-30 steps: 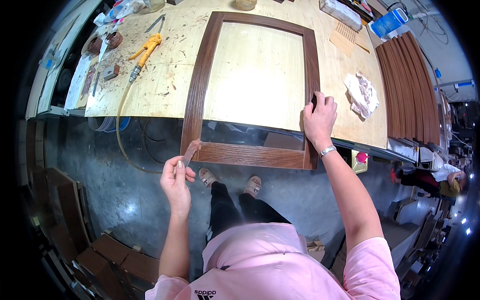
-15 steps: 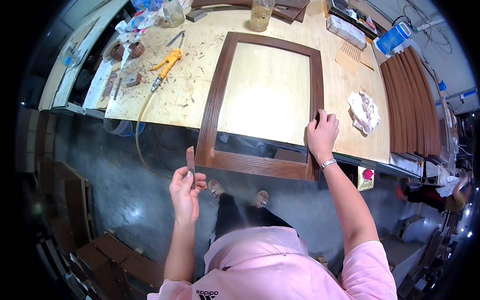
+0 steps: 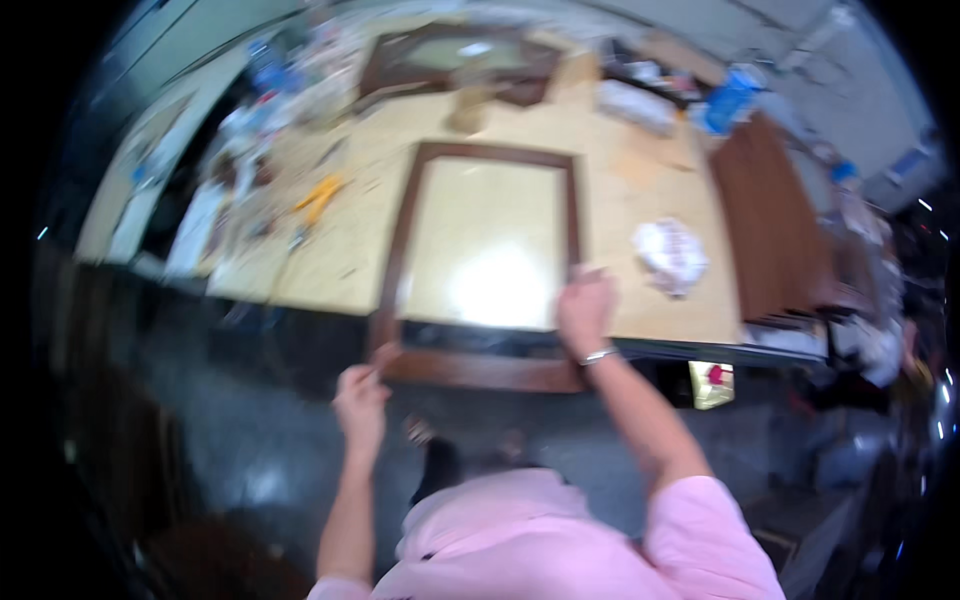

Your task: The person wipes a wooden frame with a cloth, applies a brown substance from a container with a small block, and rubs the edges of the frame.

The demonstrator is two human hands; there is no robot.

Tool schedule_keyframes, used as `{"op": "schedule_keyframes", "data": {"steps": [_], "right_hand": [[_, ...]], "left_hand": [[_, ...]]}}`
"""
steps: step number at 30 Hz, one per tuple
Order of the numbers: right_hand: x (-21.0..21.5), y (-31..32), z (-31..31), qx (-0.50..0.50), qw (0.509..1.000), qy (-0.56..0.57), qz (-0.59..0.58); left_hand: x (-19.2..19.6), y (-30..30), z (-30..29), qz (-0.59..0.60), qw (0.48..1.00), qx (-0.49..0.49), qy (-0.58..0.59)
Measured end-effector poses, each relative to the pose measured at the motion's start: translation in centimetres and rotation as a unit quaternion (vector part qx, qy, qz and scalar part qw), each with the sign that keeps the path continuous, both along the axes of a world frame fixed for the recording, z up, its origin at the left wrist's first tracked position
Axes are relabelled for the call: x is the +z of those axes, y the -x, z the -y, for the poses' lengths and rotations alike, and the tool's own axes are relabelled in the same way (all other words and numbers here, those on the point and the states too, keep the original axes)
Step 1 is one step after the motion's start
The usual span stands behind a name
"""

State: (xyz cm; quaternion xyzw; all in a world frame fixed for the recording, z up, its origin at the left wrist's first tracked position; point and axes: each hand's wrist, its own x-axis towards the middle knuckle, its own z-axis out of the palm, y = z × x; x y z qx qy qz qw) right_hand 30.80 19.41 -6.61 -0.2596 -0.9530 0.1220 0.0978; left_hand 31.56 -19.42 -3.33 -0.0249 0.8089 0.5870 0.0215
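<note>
A dark brown wooden frame (image 3: 485, 369) lies on the pale workbench (image 3: 625, 195), its near end sticking out past the bench's front edge. My right hand (image 3: 584, 312) is closed around the frame's right side, close to the near right corner. At the near left corner, my left hand (image 3: 360, 405) pinches a narrow putty knife (image 3: 383, 355) with brown filler on its tip. The tip overlaps that corner in the picture; blur hides whether they touch.
A yellow air blow gun (image 3: 318, 198) lies on the left of the bench, its hose trailing over the edge. A glass jar (image 3: 467, 108) stands behind the frame. Rightward are a crumpled white cloth (image 3: 670, 256) and stacked brown boards (image 3: 772, 225). Another person (image 3: 868, 385) is at far right.
The whole view has tilted and blurred. My left hand has brought the putty knife from beside the frame to its near left corner. My right hand keeps its hold on the frame.
</note>
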Motion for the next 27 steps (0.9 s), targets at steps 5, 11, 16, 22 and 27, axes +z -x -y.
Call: {"op": "schedule_keyframes", "data": {"steps": [5, 11, 16, 22, 27], "right_hand": [[-2.0, 3.8, 3.2, 0.029, 0.995, -0.079, -0.045], [1.9, -1.2, 2.1, -0.03, 0.993, -0.032, -0.11], [2.3, -1.1, 2.8, -0.033, 0.992, -0.023, -0.118], [2.8, -0.9, 3.0, -0.031, 0.993, -0.011, -0.113], [2.4, -1.6, 2.6, -0.037, 0.992, -0.036, -0.117]], "left_hand": [[-7.8, 1.1, 6.2, -0.003, 0.99, -0.009, -0.141], [2.2, -1.3, -0.6, 0.037, 0.987, 0.028, -0.152], [5.3, -1.7, -2.0, 0.109, 0.978, 0.031, -0.175], [6.1, -1.7, -2.5, 0.129, 0.968, 0.002, -0.216], [6.8, -2.5, -2.3, 0.133, 0.958, 0.024, -0.251]]}}
